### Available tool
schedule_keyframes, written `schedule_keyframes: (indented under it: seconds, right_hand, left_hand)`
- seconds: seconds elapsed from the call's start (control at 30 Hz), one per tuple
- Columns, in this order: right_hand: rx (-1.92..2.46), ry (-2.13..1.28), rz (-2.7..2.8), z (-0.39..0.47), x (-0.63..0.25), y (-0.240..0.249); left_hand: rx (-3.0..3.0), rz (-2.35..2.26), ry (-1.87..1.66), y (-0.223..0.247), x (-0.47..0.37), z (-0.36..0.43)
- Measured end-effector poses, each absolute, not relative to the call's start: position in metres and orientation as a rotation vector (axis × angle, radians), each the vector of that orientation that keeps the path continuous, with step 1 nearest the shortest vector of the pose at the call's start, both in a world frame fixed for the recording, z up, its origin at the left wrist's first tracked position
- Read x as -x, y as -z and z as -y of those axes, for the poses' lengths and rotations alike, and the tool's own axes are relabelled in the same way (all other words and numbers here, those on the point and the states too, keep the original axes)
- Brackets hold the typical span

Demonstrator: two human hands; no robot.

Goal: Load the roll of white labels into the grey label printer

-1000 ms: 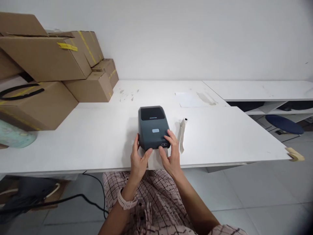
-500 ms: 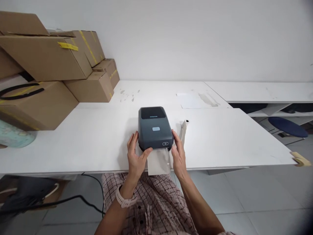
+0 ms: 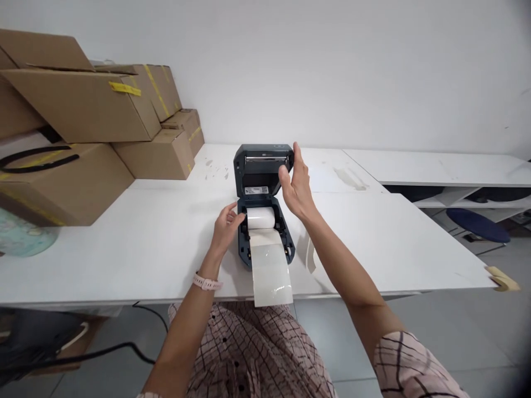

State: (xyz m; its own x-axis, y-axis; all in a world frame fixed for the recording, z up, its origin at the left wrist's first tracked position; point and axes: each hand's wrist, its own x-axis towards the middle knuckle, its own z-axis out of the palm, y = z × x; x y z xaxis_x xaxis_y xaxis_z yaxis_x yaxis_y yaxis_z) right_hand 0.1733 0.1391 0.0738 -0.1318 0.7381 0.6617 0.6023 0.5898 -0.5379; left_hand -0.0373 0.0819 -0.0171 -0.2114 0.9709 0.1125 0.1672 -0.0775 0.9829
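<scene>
A dark blue-grey label printer point(image 3: 243, 251) stands on the table before me with its lid point(image 3: 259, 181) raised. Inside lies a white label roll point(image 3: 260, 218). From it a pale label strip point(image 3: 271, 276) runs out over the front of the printer and past the table edge. My right hand point(image 3: 299, 190) is against the lid's right side, fingers stretched out and thumb apart. At the printer's left side is my left hand point(image 3: 226, 226), its thumb and fingers apart, the tips at the rim beside the roll. Neither hand grips anything that I can see.
Cardboard boxes point(image 3: 78, 105) are stacked at the left, with a pale green patterned object point(image 3: 27, 235) in front. A curled paper strip point(image 3: 311, 257) lies right of the printer, partly behind my right forearm. A tape-like roll point(image 3: 503, 278) sits at the table's right corner, near a blue stool point(image 3: 477, 225).
The printer's lid has swung up and back, uncovering the label roll. My right hand has risen with the lid; my left hand has shifted up along the left side. More label strip shows.
</scene>
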Motion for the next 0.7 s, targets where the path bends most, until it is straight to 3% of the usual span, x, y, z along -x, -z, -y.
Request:
schedule_keyframes:
  seconds: [0.27,0.47,0.7]
  right_hand:
    - [1.187,-0.173,1.880,-0.205,-0.168,-0.089]
    - [1.002,0.133,1.927,-0.162,-0.167,-0.091]
    - [1.063,-0.389,2.840,-0.144,-0.162,-0.061]
  left_hand:
    - [-1.346,-1.459,-1.200,0.032,0.040,-0.078]
    - [-1.357,-1.542,-1.103,0.036,0.041,-0.079]
    - [-1.401,-1.515,-1.185,0.029,0.035,-0.078]
